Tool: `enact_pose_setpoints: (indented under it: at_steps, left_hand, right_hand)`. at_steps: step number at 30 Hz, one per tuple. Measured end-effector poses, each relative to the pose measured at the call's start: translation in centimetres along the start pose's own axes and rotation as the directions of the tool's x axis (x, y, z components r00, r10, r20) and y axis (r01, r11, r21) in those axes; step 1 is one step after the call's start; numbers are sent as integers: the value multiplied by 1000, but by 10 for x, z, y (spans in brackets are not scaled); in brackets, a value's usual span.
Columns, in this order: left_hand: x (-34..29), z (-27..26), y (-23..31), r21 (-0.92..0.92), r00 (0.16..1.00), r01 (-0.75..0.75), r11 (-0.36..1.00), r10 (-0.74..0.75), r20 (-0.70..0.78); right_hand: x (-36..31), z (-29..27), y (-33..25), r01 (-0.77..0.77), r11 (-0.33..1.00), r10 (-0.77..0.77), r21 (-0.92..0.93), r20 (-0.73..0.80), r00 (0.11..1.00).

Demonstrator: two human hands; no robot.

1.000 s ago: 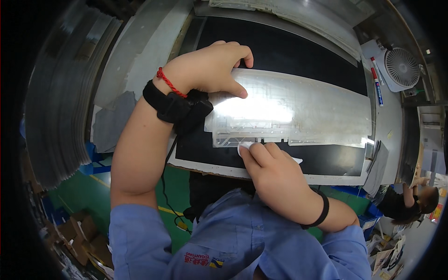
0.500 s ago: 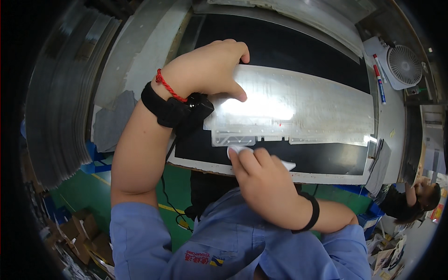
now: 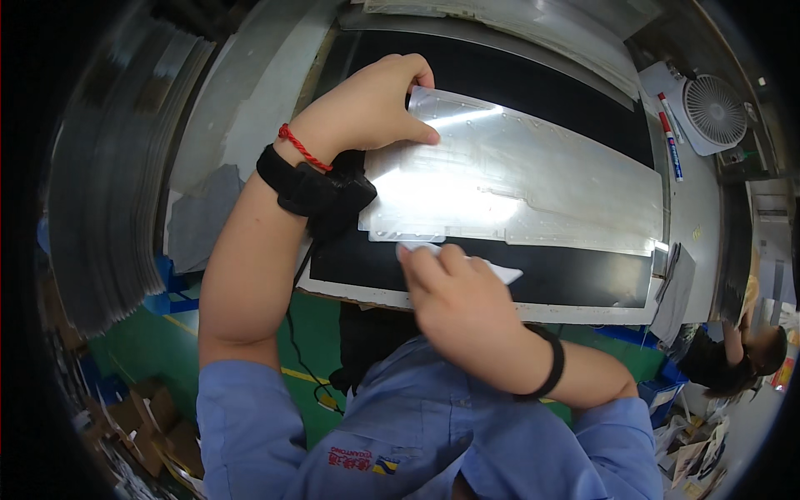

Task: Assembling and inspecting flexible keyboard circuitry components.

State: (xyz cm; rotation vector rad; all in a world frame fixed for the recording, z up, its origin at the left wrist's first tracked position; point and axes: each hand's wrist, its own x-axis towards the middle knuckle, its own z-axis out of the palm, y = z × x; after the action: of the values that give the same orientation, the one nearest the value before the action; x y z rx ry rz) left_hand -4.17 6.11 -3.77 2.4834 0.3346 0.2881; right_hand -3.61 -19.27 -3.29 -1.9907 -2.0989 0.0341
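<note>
A shiny, silvery translucent sheet [image 3: 575,192] with rows of small dots and cut-out lines along its near edge slants over a black mat [image 3: 533,62]. At its far left corner my left hand [image 3: 387,100] grips the sheet, thumb on the face and fingers hooked behind the edge. That end appears raised off the mat. Close to the sheet's near left edge, my right hand [image 3: 458,292] is closed round a folded white piece [image 3: 506,272], perhaps cloth or paper. Its pointed end sticks out to the right. Whether the white piece touches the sheet is unclear.
Right of the mat stand a small white fan [image 3: 713,115] and red and blue marker pens [image 3: 672,146]. Grey cloths [image 3: 204,218] hang at both sides. Stacked thin sheets [image 3: 125,183] rise at the far left. A person [image 3: 737,354] is at the right.
My left hand has shifted slightly away and left, tilting the sheet so its glare has changed. My right hand has moved a little left and away with the white piece.
</note>
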Motion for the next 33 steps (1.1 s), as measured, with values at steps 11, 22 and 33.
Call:
enact_pose_setpoints:
  at_steps: [11, 22, 33]
  left_hand:
    - [12, -22, -7, -441, 914, 332, 834, -168, 370]
    - [11, -26, -5, -527, 932, 279, 803, -95, 349]
    - [16, -15, -1, -542, 915, 398, 740, -283, 286]
  right_hand:
    - [-16, -27, 35, -55, 962, 62, 266, -19, 998]
    - [-31, 3, 44, -192, 943, 259, 273, -235, 937]
    - [-39, 8, 47, -101, 920, 230, 378, -315, 921]
